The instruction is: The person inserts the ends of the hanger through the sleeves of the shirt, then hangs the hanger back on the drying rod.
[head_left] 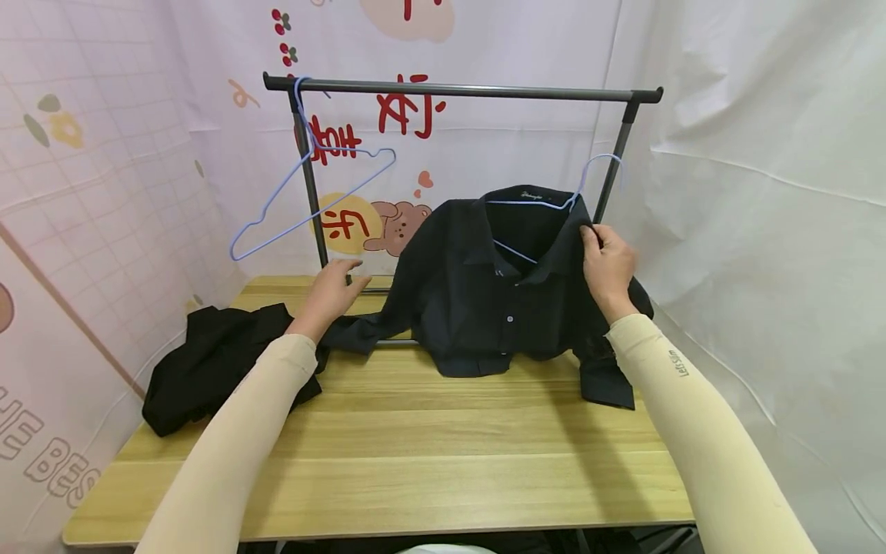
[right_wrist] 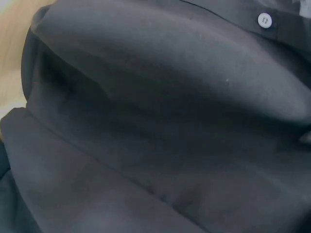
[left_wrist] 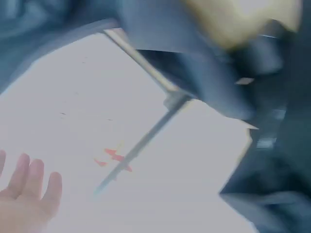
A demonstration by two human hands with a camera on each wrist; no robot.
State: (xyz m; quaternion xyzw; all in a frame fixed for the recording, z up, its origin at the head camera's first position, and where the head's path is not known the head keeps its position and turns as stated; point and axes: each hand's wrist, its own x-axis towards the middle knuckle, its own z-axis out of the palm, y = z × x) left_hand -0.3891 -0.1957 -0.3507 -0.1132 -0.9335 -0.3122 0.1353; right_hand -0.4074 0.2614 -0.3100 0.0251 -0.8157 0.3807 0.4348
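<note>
One shirt (head_left: 467, 300), hanger (head_left: 529, 203) inside | right hand (head_left: 611, 265) pinches it beside collar (head_left: 559, 255) | left hand (head_left: 332, 295), fingers parted, holds nothing, near the sleeve (head_left: 360, 334)

Most of a shirt (head_left: 460, 292) is between the left hand (head_left: 334, 292) and right hand (head_left: 611, 265); left of both, a cloth bundle (head_left: 214, 362) on the table (head_left: 443, 462); behind them, 1 rack (head_left: 484, 90).
</note>
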